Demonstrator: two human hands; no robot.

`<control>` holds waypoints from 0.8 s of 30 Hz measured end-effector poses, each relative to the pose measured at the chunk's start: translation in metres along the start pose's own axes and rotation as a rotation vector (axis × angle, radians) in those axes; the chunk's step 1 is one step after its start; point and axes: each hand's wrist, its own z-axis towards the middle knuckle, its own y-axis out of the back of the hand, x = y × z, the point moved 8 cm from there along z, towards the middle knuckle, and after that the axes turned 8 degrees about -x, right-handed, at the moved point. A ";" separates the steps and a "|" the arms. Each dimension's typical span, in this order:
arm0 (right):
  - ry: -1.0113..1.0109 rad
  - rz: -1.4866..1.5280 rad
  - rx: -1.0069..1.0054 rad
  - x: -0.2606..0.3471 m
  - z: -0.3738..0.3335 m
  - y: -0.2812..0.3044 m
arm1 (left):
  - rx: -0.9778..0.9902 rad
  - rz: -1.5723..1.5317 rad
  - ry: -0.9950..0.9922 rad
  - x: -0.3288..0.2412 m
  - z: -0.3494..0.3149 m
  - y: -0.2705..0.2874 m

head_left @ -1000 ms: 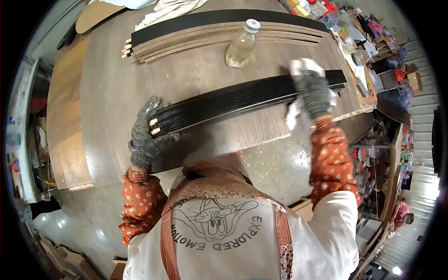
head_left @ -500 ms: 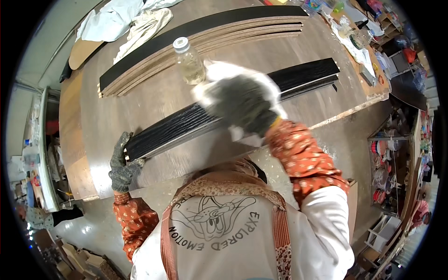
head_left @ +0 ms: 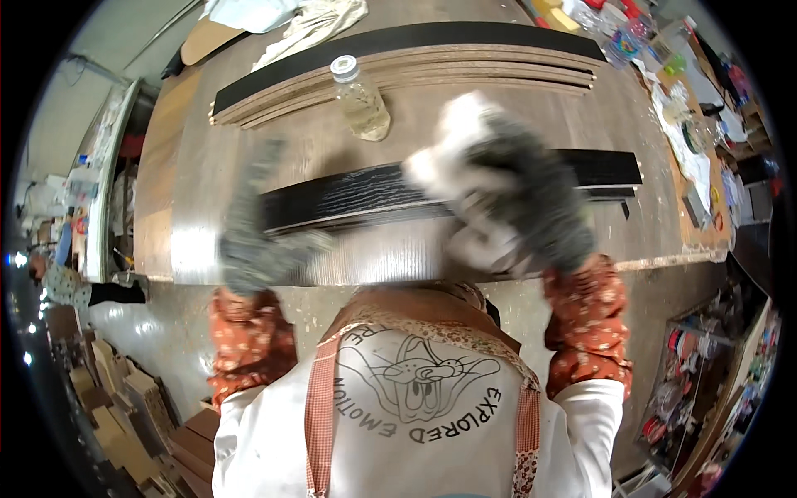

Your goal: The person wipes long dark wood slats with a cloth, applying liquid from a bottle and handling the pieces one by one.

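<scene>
My left hand (head_left: 256, 236), in a grey glove and blurred, is at the left end of a black board (head_left: 353, 191). Its fingers and thumb are spread apart, one on either side of that end; contact is hard to make out. In my right hand (head_left: 531, 195), also gloved and smeared by motion, a crumpled white cloth (head_left: 466, 124) is gripped over the board's right half. Part of the board is hidden behind hand and cloth. Another dark strip shows along the board's near edge. Beyond it stands a clear glass jar (head_left: 363, 104) with a white lid and pale liquid.
A stack of boards (head_left: 415, 43), black on top with brown edges, lies across the far side of the worktable (head_left: 199, 187). Pale cloths (head_left: 320, 26) lie at the far left. Bottles and clutter (head_left: 635, 41) crowd the far right; cardboard pieces (head_left: 137, 390) stand on the floor at left.
My right hand has moved right along the board with the cloth. My left hand's fingers have spread from their hold on the board's left end. The whole view has shifted.
</scene>
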 end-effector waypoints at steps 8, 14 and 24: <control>0.786 -0.801 0.565 -0.017 -0.017 -0.099 | -0.044 -0.019 0.140 -0.011 -0.058 -0.029; 0.358 -0.815 0.164 -0.029 0.075 -0.016 | -0.695 0.459 0.336 -0.011 -0.141 0.102; 0.306 -1.010 0.362 -0.080 0.163 -0.086 | -0.063 0.864 -0.208 0.071 -0.114 -0.046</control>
